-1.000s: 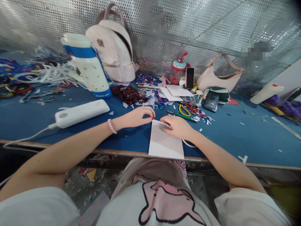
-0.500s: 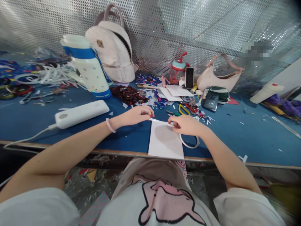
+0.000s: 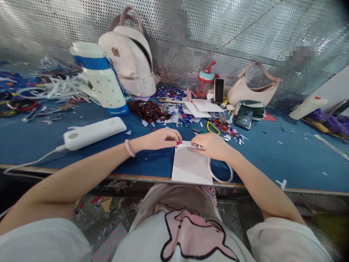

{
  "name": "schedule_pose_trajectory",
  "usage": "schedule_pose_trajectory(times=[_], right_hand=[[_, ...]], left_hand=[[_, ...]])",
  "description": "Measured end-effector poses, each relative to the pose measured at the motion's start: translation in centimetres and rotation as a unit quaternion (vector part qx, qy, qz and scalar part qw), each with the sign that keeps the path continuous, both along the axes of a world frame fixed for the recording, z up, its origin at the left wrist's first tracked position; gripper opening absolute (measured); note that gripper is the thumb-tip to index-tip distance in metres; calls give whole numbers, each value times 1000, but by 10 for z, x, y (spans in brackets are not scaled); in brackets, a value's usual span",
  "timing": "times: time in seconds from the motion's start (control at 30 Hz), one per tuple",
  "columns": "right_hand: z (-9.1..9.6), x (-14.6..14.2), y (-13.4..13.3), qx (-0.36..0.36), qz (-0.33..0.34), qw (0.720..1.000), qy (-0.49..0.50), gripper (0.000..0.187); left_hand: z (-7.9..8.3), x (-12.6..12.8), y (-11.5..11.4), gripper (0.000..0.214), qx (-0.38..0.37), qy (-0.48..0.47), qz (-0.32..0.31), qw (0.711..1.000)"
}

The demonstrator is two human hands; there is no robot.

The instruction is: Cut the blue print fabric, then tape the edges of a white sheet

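Note:
A white sheet of card or paper (image 3: pixel 191 165) lies at the front edge of the blue table. Along its far edge runs a narrow white strip of tape (image 3: pixel 186 143). My left hand (image 3: pixel 165 139), wearing a beaded bracelet, pinches the strip's left end at the sheet's far left corner. Farther right, my right hand (image 3: pixel 211 145) has its fingers closed on the strip over the far right part of the sheet. Just below that hand, a white roll of tape (image 3: pixel 231 177) stands at the sheet's right side. My fingertips partly hide the strip.
Yellow-handled pliers (image 3: pixel 212 127) and paper scraps lie beyond my hands. A white power bank-like device (image 3: pixel 95 133) with a cable is at left, near a tall bottle (image 3: pixel 105 87). Behind stand a backpack (image 3: pixel 133 65), a red-lidded cup (image 3: pixel 205 82), a phone (image 3: pixel 218 91) and a handbag (image 3: pixel 253 89).
Both hands have come down toward the sheet and closer together, bringing the strip onto its far edge. The tape roll has shifted slightly right and toward me.

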State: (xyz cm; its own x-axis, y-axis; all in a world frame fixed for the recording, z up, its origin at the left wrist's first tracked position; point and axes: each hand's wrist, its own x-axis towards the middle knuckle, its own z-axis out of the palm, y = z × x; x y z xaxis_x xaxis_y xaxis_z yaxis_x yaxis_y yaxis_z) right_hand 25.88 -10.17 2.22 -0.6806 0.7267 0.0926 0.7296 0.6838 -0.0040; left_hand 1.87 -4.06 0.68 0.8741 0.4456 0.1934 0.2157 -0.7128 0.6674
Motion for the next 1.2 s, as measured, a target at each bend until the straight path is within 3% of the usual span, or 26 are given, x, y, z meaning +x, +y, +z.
schedule_pose_trajectory(times=[0.27, 0.77, 1.2], right_hand=[[-13, -9, -1, 122, 68, 989, 48, 16], [-19, -11, 3, 121, 84, 987, 63, 22], [-21, -11, 2, 112, 93, 987, 72, 25]], left_hand=[[-3, 1, -1, 29, -15, -6, -9, 1000], [-13, 4, 2, 23, -34, -31, -46, 998], [-10, 2, 2, 32, -80, -54, -38, 995]])
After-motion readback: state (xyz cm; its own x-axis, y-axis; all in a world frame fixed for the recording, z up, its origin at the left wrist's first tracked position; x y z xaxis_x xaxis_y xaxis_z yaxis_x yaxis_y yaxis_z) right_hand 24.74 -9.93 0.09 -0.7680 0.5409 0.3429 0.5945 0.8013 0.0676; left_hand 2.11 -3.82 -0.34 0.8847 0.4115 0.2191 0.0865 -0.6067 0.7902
